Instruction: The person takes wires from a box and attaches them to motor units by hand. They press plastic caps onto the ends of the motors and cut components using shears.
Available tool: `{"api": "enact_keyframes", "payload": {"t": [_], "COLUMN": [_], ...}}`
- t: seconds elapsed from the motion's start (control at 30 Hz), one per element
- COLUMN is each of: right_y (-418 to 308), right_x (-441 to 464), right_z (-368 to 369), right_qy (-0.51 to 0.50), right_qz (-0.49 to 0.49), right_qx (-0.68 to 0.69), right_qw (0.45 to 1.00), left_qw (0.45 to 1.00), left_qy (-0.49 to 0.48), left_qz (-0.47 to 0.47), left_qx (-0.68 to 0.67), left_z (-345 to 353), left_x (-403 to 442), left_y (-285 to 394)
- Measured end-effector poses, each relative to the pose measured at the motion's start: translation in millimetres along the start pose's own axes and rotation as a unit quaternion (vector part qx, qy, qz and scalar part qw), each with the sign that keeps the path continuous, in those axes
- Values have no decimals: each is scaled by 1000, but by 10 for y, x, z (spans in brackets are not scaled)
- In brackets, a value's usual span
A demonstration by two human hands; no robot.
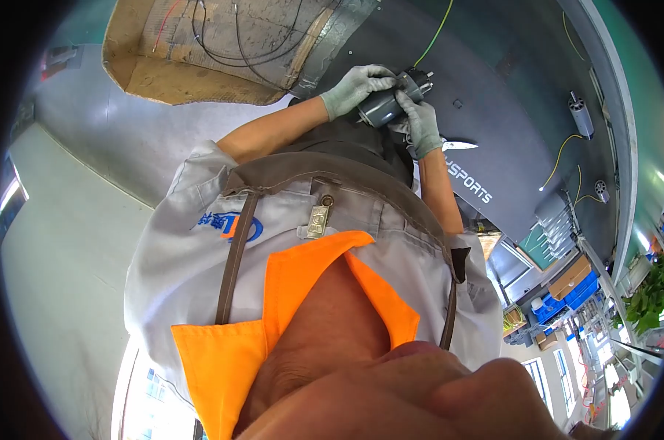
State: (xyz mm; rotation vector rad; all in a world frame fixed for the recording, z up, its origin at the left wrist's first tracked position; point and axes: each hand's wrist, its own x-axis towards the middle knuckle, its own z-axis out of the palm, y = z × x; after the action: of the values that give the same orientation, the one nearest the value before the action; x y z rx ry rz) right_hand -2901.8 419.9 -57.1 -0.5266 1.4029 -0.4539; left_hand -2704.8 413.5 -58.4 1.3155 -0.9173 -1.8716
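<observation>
A dark grey cylindrical electric motor (382, 108), with a shaft at one end, lies tilted between my two gloved hands. My left hand (354, 89) is closed on its upper side, fingers across the casing. On the other side my right hand (420, 125) grips it near the shaft end, with thumb and fingers pressed against it. A yellow-green wire (436, 40) runs up from the motor. Beside my right wrist a pointed silver blade (460, 145) lies on the dark mat (508, 110); its other end is hidden.
A worn cardboard box (137, 77) with black cables (240, 55) stands at the upper left. Another motor (580, 116) with a yellow-green wire lies at the right, near a further motor (602, 191). Several metal shafts (555, 224) and blue bins (574, 293) are at the lower right.
</observation>
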Motion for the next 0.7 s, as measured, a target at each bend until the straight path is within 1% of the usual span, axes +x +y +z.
{"api": "enact_keyframes", "payload": {"t": [0.07, 0.13, 0.17, 0.2, 0.23, 0.27, 0.33, 0.37, 0.4, 0.43, 0.47, 0.5, 0.53, 0.57, 0.6, 0.67, 0.7], "right_y": [20, 179, 245, 264, 300, 347, 243, 142, 62, -32, -50, -74, -93, -125, -383, -459, -522], "right_x": [35, 93, 169, 226, 259, 270, 183, 150, 87, -20, -52, -69, -80, -67, -286, -209, -221], "right_z": [84, 164, 206, 253, 284, 303, 256, 121, 36, 48, -17, -128, -245, -330, -271, -352, -336], "right_qy": [-11, -67, -88, -90, -83, -75, -72, -91, -108, -56, -53, 3, 56, 92, 108, 60, 59], "right_qz": [12, -27, -30, -29, -36, -45, -51, 10, 74, 62, 62, -57, -172, -108, -198, -272, -270], "right_qx": [13, 156, 181, 179, 162, 145, 145, 33, -79, -142, -145, -302, -447, -335, -335, -233, -235], "right_qw": [1000, 985, 979, 979, 983, 986, 985, 995, 988, 986, 986, 951, 876, 932, 915, 932, 932], "left_qw": [1000, 1000, 998, 992, 989, 990, 985, 986, 987, 991, 994, 994, 997, 999, 999, 991, 999], "left_qy": [12, 22, 41, 59, 41, 42, 52, 58, 56, 66, 77, 79, 59, 39, 42, 10, 20], "left_qz": [4, 7, 53, 97, 118, 115, 113, 106, 104, 70, 39, 40, 24, 7, 6, -7, -6], "left_qx": [-11, -20, 17, 53, 75, 73, 123, 113, 110, 91, 71, 65, 50, 36, 34, -130, -41], "left_z": [14, 2, -36, -56, -107, -110, -114, -77, -45, -20, -11, 2, 25, 31, 40, 82, 113], "left_x": [-71, -88, -39, -30, -39, -47, -7, -10, -34, -41, -24, -10, -15, -15, 20, 89, 16], "left_y": [97, 119, 57, 60, 77, 56, 41, 28, 22, 31, 46, 79, 117, 138, 96, -32, 174]}}
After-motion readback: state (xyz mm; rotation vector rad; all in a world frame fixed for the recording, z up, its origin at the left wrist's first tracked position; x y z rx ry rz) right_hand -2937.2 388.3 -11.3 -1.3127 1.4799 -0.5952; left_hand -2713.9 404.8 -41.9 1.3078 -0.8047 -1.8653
